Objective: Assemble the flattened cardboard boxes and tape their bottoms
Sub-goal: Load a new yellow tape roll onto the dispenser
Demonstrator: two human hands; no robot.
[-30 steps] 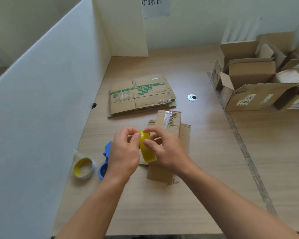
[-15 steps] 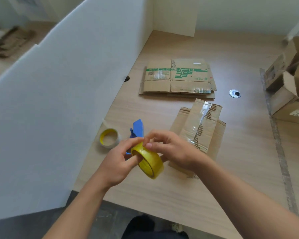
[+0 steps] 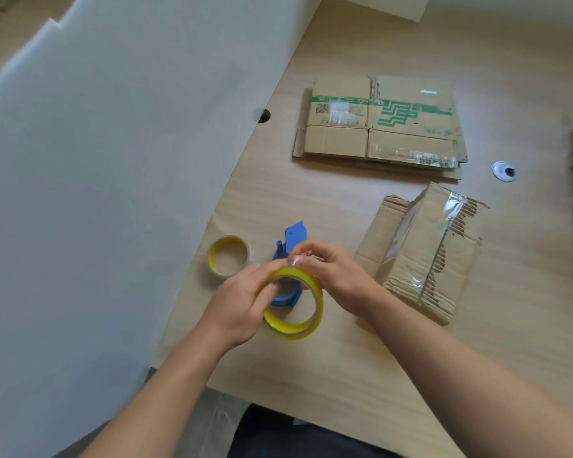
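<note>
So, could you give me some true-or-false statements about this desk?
1. The left hand and right hand both hold the yellow ring-shaped tape roll. True.
2. The smaller yellow-cored tape roll sits on the green-printed flattened cardboard stack. False: it lies on the wooden table, apart from the stack.
3. The blue plastic tape dispenser lies on the table behind the held roll. True.
4. The green-printed stack is folded into an open box. False: it lies flat.
</note>
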